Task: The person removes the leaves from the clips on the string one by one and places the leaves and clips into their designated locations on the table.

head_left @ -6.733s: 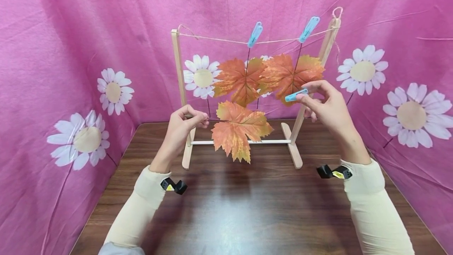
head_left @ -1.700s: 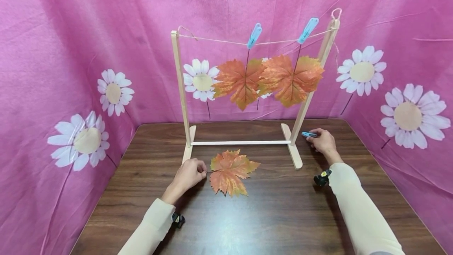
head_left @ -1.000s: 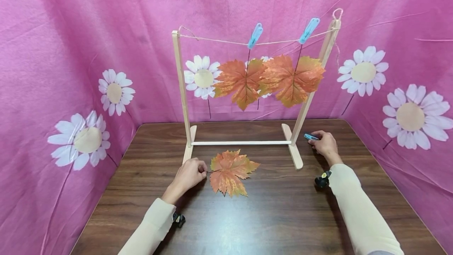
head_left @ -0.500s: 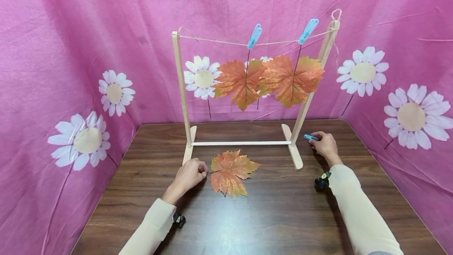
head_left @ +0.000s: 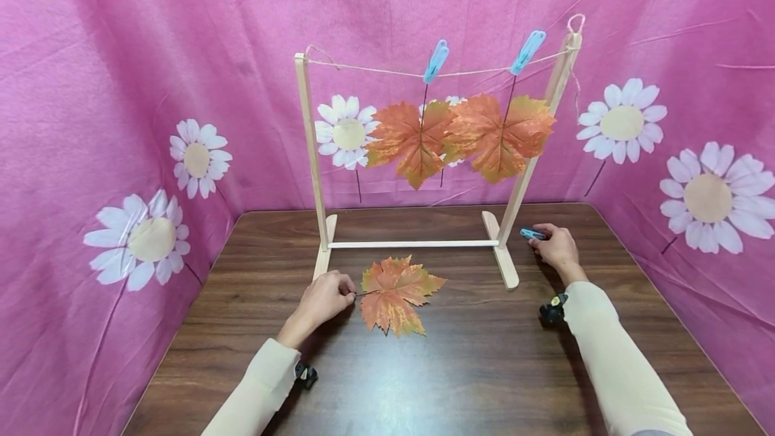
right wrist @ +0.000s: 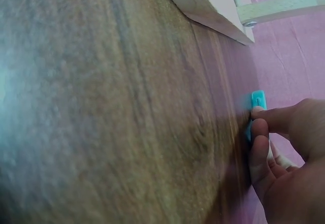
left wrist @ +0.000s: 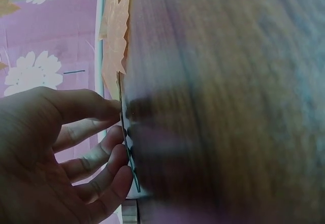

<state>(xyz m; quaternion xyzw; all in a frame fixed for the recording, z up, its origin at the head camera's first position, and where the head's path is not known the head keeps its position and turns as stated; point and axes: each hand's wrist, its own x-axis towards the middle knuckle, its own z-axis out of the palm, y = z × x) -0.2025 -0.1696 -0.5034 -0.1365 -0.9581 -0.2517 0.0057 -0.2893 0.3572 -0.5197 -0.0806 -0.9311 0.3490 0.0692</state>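
An orange artificial maple leaf lies flat on the table, its stem pointing left. My left hand pinches that dark stem, fingertips right at the wood; the left wrist view has thumb and fingers lined up along it. Right of the stand, my right hand holds a light blue clothespin low at the tabletop. In the right wrist view, thumb and fingers partly cover this clothespin. Two similar leaves hang by their stems from blue clothespins on a string, the left leaf overlapped by the right one.
A wooden stand with two posts carries the string between its tops; a white bar joins its feet. The foot stands between the leaf and my right hand. Pink cloth with white daisies encloses the brown table.
Since the oldest frame, both hands have come down from before the stand, bringing the leaf and the clothespin to the table. Over the last second hands and objects hardly move.
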